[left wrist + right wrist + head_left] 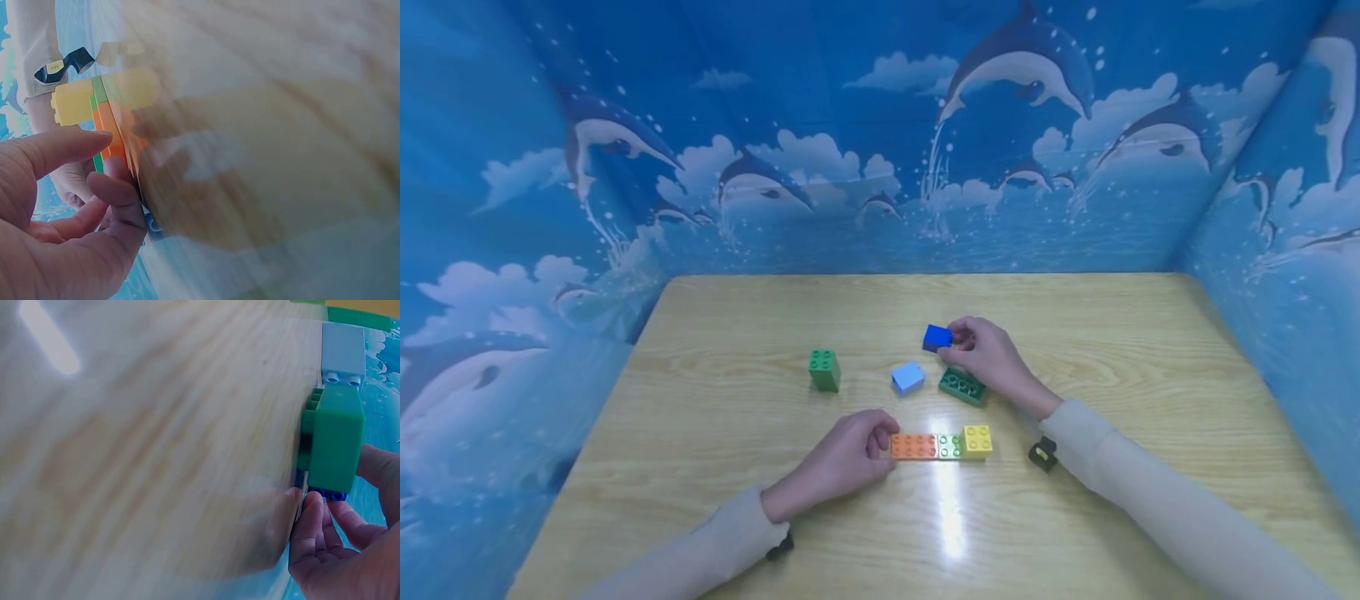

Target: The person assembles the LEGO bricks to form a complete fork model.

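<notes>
Plainly, the left hand [850, 452] pinched the left end of the orange brick [914, 446], which lay on the counter [715, 333] in a row with a light green brick [950, 447] and yellow block [977, 442]. Farther back, the right hand [988, 354] pinched the dark blue brick [936, 337], just beyond the dark green brick [961, 386], near a light blue brick [907, 378].

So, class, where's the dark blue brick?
In the head view, the dark blue brick is right of centre, held by the right hand, beyond the light blue brick.
</notes>
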{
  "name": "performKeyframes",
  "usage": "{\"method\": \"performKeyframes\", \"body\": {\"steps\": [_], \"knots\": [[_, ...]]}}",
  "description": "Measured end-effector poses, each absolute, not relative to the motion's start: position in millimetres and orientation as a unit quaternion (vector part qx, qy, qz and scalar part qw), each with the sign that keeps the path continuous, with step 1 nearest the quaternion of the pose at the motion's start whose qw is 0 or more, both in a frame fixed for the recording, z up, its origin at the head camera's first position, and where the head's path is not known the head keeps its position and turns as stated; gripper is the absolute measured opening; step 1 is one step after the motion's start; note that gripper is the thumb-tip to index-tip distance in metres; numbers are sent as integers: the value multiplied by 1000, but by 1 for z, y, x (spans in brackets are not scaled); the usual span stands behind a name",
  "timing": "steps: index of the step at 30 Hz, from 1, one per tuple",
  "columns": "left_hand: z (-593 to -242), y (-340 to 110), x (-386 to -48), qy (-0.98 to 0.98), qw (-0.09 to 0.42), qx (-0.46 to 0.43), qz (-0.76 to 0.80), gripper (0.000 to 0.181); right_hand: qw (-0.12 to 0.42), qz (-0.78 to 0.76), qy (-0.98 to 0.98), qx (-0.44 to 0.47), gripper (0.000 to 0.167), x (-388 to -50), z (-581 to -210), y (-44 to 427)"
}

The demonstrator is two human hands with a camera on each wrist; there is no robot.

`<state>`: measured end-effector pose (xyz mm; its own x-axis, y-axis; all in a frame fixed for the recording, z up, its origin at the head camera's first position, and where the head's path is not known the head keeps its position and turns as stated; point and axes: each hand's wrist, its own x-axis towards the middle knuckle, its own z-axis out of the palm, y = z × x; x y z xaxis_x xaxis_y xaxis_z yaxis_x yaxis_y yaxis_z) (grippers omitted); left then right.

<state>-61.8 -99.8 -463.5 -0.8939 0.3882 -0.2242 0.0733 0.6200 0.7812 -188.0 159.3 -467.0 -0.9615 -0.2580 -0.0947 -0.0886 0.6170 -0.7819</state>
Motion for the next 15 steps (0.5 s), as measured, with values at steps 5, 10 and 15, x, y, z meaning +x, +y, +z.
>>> {"method": "performKeyframes", "body": {"steps": [5,10,15], "knots": [[-463,-99,-62,878,189,135,418,41,97,-423,896,-94,45,-190,-468,159],[-464,-98,-62,880,189,132,416,41,103,-431,892,-87,47,-188,-466,161],[-465,-98,-62,881,188,132,414,41,103,-435,891,-83,47,-183,-462,165]]}}
